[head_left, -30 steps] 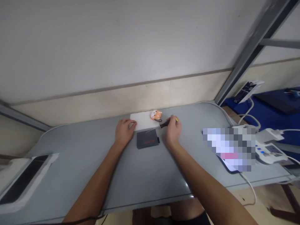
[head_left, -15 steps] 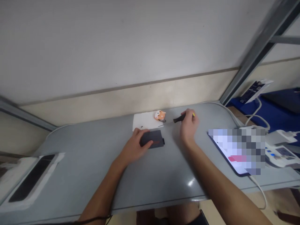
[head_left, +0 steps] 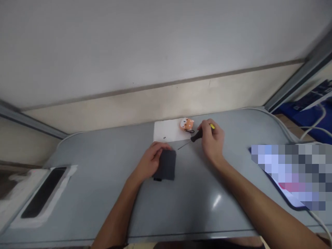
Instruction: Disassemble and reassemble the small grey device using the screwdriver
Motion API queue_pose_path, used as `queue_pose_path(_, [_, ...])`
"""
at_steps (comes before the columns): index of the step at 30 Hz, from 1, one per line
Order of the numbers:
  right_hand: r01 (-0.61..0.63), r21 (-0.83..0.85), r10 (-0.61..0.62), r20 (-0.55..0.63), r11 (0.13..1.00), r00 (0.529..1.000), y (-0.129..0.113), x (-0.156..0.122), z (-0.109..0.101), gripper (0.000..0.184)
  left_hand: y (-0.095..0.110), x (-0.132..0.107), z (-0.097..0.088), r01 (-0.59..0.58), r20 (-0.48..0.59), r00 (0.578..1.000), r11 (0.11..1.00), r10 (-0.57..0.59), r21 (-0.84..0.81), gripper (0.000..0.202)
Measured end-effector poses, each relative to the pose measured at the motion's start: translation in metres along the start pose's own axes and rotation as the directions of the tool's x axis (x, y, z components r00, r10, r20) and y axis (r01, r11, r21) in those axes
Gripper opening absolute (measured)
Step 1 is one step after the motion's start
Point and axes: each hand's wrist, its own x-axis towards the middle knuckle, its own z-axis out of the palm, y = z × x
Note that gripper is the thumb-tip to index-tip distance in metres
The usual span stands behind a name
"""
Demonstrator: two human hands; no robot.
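Observation:
My left hand (head_left: 150, 160) grips a small flat dark grey box (head_left: 166, 165) by its left and far edges, just above or on the table. A short black tab juts from the box's near left corner. My right hand (head_left: 214, 140) is closed around the black and yellow handle of a screwdriver (head_left: 196, 135). Its thin shaft slants down to the left, the tip a little apart from the box's far right corner. Behind them lies a white sheet of paper (head_left: 166, 128) with tiny dark screws (head_left: 164, 138) on it. An orange and white animal-shaped case (head_left: 186, 123) rests on the paper's right end.
The grey table (head_left: 109, 193) runs back to a wall. At the left, a dark phone-like slab (head_left: 44, 192) lies on white material. A tablet with a blurred screen (head_left: 290, 193) lies at the right, and a white cable (head_left: 320, 223) leads from it.
My left hand has turned the box, so its black tab now points toward me instead of right. The screwdriver's tip has come down closer to the box. The view has shifted slightly.

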Motion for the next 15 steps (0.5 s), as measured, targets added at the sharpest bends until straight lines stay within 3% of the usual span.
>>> queue_pose_path(7, [-0.036, -0.008, 0.037, 0.054, 0.999, 0.998, 0.010, 0.001, 0.005, 0.031, 0.001, 0.003, 0.006, -0.015, -0.087, 0.996, 0.998, 0.020, 0.057, 0.024])
queue_pose_path(10, [-0.034, -0.003, 0.034, 0.068, 0.999, 0.997, 0.013, 0.002, 0.005, 0.033, 0.005, 0.004, 0.003, -0.061, -0.041, 0.997, 0.993, 0.065, 0.097, 0.015])
queue_pose_path(15, [-0.021, 0.020, 0.019, 0.089, 1.000, 0.996, 0.016, 0.003, 0.004, 0.033, 0.009, 0.004, 0.000, -0.103, 0.038, 0.994, 0.990, 0.099, 0.099, 0.017])
